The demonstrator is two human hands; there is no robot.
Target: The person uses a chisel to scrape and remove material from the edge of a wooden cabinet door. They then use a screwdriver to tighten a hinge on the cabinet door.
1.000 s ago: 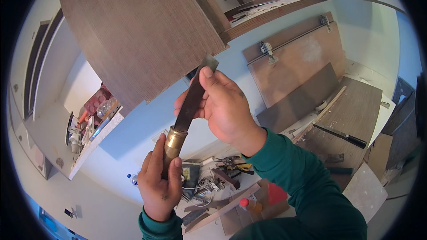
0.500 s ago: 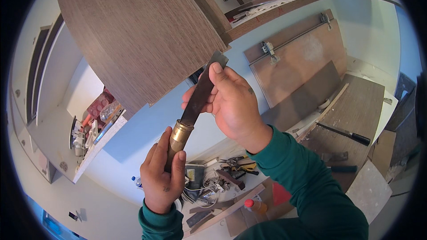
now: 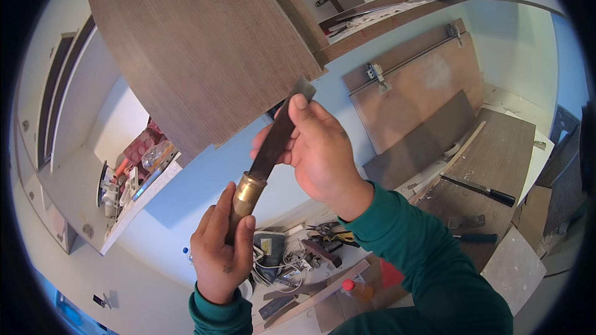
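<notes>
A wide chisel [image 3: 271, 146] slants up and to the right between my hands, its dark flat blade set in a handle with a brass-coloured collar. My left hand [image 3: 220, 251] wraps round the handle at the lower end. Near the blade's tip, my right hand [image 3: 316, 146] pinches the steel, thumb on the front face and fingers behind it. The bright cutting end shows just past my right thumb, in front of the lower corner of a brown wood-grain cabinet panel [image 3: 198, 43]. Most of the handle's butt is hidden in my left palm.
Below lie pliers [image 3: 329, 234], a cable and an orange-capped bottle [image 3: 349, 285]. On the right, a wood-grain board [image 3: 496, 149] bears a black-handled saw-like tool [image 3: 481, 191]. Panels with hinges [image 3: 375, 73] lean on the wall. A cluttered open shelf [image 3: 139, 186] stands left.
Both hands and the chisel have shifted slightly left and down in the picture, while the surroundings have moved a little with the head. The grip on the chisel stays the same.
</notes>
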